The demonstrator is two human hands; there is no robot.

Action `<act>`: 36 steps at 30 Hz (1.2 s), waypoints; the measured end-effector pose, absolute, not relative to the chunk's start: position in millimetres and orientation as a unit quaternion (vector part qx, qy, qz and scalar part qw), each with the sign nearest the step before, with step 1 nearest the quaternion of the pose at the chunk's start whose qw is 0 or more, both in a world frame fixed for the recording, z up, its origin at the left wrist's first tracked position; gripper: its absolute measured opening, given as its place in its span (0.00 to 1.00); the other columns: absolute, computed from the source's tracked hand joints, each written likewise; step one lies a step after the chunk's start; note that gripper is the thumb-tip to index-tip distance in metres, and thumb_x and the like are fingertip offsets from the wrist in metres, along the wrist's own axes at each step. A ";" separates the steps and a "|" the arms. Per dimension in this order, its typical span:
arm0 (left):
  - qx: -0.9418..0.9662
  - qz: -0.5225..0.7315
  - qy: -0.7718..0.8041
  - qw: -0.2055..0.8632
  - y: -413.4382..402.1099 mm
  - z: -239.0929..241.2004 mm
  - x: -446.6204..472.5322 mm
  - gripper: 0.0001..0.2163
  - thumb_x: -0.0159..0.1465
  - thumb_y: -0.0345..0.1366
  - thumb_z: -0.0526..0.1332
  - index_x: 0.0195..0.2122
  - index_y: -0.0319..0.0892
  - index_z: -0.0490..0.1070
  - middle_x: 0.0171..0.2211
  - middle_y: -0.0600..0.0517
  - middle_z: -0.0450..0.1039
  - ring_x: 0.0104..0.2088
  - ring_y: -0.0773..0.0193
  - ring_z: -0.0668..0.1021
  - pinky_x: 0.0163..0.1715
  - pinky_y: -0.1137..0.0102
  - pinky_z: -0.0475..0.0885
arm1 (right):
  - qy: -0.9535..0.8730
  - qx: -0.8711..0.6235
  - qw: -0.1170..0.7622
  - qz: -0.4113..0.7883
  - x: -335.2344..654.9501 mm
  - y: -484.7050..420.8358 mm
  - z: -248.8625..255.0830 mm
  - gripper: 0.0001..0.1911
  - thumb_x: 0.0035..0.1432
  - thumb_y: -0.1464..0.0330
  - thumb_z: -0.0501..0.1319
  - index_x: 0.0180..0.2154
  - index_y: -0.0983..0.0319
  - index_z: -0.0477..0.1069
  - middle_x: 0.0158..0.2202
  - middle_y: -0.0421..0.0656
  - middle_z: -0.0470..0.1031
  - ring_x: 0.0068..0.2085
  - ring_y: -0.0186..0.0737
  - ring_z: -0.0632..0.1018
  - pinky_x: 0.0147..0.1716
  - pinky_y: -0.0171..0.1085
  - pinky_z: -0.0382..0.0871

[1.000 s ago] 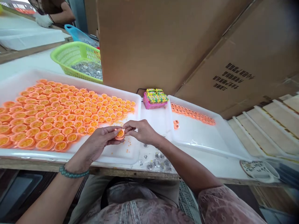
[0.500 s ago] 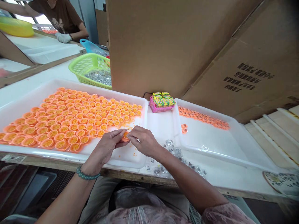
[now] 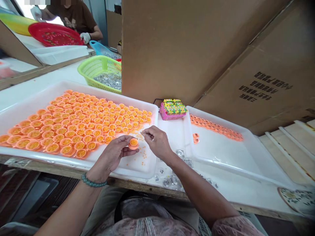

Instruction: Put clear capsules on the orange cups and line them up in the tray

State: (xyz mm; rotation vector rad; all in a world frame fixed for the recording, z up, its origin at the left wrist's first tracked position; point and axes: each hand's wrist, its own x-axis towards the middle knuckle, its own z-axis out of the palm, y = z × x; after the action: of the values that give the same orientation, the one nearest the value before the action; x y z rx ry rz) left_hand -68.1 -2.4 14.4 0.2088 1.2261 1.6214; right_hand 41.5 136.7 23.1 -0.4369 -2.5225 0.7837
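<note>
Between the thumb and fingers of my left hand (image 3: 115, 151) is a small orange cup (image 3: 133, 144) with yellow bits inside, its mouth facing up. Just right of it, my right hand (image 3: 157, 141) hovers with thumb and fingertips pinched together; whatever they hold, if anything, is too small to make out. Both hands are over the right end of a white tray (image 3: 98, 163). Rows of similar orange cups (image 3: 81, 132) filled with yellow bits cover much of that tray. Loose yellow bits (image 3: 143, 154) lie scattered on its floor beneath my hands.
Clear plastic pieces (image 3: 172, 181) lie between the trays. A second white tray (image 3: 221, 157) holds orange pieces (image 3: 216, 127). A pink basket of small packs (image 3: 172, 113) stands behind. Cardboard (image 3: 167, 49) walls the back. A green basket (image 3: 98, 70) and a gloved co-worker (image 3: 76, 19) are at left.
My right hand has drawn away from the cup to the right and slightly up, leaving the cup's mouth in view. The co-worker now has a red tray in their hands.
</note>
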 end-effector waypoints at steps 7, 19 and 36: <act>0.131 0.648 0.572 0.486 -0.5 9.9 -65.0 0.15 0.49 0.40 0.69 0.35 0.40 0.70 0.27 0.52 0.72 0.26 0.66 0.75 0.27 0.73 0.69 | -0.923 -0.205 0.222 0.240 86.1 171.1 24.8 0.08 0.59 0.72 0.55 0.38 0.61 0.73 0.37 0.44 0.76 0.38 0.37 0.76 0.40 0.35 0.67; 0.135 0.618 0.621 0.463 1.7 6.8 -64.2 0.16 0.49 0.46 0.67 0.34 0.41 0.70 0.29 0.55 0.71 0.27 0.69 0.71 0.28 0.73 0.63 | -0.966 -0.206 0.050 0.151 148.9 151.8 -42.9 0.09 0.55 0.73 0.61 0.40 0.62 0.73 0.38 0.46 0.74 0.41 0.41 0.74 0.41 0.38 0.69; 0.136 0.608 0.633 0.459 0.5 6.6 -64.9 0.18 0.48 0.46 0.68 0.35 0.41 0.70 0.27 0.55 0.71 0.25 0.69 0.71 0.26 0.74 0.61 | -0.903 -0.313 0.136 0.260 142.0 179.8 -41.8 0.09 0.49 0.70 0.63 0.36 0.62 0.70 0.32 0.41 0.70 0.28 0.32 0.72 0.31 0.33 0.69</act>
State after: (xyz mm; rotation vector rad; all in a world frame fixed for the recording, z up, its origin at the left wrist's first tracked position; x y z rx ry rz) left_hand -64.9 0.5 6.6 0.3362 1.5595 1.4979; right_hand 142.0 179.8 -41.8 -0.9064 -2.6159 0.7520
